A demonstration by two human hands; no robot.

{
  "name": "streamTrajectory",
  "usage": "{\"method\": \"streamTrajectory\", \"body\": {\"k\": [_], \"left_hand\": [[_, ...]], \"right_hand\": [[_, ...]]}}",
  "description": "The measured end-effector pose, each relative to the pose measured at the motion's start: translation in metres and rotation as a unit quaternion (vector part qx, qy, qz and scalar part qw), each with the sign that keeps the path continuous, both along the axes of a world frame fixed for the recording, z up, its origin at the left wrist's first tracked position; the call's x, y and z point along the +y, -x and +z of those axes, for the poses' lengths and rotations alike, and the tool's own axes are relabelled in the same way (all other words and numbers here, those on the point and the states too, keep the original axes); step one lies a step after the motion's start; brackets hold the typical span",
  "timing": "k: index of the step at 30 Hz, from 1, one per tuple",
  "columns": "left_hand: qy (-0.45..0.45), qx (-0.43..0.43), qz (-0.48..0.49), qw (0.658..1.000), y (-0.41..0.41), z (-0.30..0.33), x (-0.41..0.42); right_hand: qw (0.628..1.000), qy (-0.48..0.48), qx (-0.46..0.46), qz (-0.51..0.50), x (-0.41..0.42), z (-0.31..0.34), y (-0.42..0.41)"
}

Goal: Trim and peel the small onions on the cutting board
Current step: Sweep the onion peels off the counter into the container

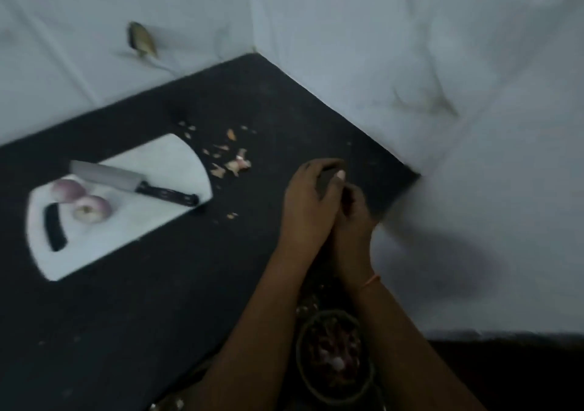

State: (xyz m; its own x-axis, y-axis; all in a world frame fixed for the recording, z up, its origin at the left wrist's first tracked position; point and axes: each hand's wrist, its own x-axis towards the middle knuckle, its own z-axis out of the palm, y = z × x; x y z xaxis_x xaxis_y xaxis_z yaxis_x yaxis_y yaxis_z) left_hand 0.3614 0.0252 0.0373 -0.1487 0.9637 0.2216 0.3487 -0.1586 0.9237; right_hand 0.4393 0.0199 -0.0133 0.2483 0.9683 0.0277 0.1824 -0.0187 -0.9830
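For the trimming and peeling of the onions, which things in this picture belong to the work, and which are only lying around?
Belonging to the job:
- two peeled onions on the white cutting board
- knife lying on the board
- left hand and right hand, held together; what they hold is hidden
- onion skins on the counter
- bowl of peelings below the arms

Just lying about:
- brownish object on the wall
- orange wrist thread

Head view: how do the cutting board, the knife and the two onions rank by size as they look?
1. Cutting board
2. Knife
3. The two onions, which look about alike, so they tie.
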Motion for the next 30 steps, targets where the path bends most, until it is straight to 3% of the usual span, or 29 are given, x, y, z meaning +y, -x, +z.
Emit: {"method": "streamTrajectory", "body": {"k": [2, 4, 6, 9, 17, 23, 25, 28, 30], "left_hand": [[0.010, 0.098, 0.078, 0.992, 0.060, -0.007, 0.013], [0.103, 0.199, 0.129, 0.966, 0.121, -0.015, 0.025], [0.221, 0.278, 0.146, 0.923, 0.170, -0.020, 0.028], [0.294, 0.356, 0.109, 0.880, 0.212, -0.019, 0.030], [0.329, 0.392, 0.052, 0.858, 0.234, -0.020, 0.045], [0.348, 0.402, 0.062, 0.845, 0.231, -0.023, 0.071], [0.343, 0.395, 0.058, 0.850, 0.230, -0.023, 0.081], [0.348, 0.348, 0.066, 0.868, 0.230, -0.022, 0.093], [0.359, 0.336, 0.081, 0.867, 0.226, -0.023, 0.096]], "right_hand": [[0.972, -0.011, -0.206, 0.110, 0.004, -0.016, 0.039], [0.891, -0.050, -0.414, 0.181, 0.003, -0.027, 0.075], [0.838, -0.082, -0.485, 0.236, 0.007, -0.028, 0.095], [0.831, -0.094, -0.491, 0.245, 0.029, -0.026, 0.103], [0.848, -0.024, -0.510, 0.142, 0.105, -0.025, 0.123], [0.844, -0.057, -0.474, 0.242, 0.147, -0.025, 0.148], [0.857, -0.076, -0.403, 0.312, 0.154, -0.020, 0.153], [0.916, -0.064, -0.205, 0.339, 0.168, -0.006, 0.161], [0.920, -0.081, -0.203, 0.325, 0.188, 0.001, 0.176]]}}
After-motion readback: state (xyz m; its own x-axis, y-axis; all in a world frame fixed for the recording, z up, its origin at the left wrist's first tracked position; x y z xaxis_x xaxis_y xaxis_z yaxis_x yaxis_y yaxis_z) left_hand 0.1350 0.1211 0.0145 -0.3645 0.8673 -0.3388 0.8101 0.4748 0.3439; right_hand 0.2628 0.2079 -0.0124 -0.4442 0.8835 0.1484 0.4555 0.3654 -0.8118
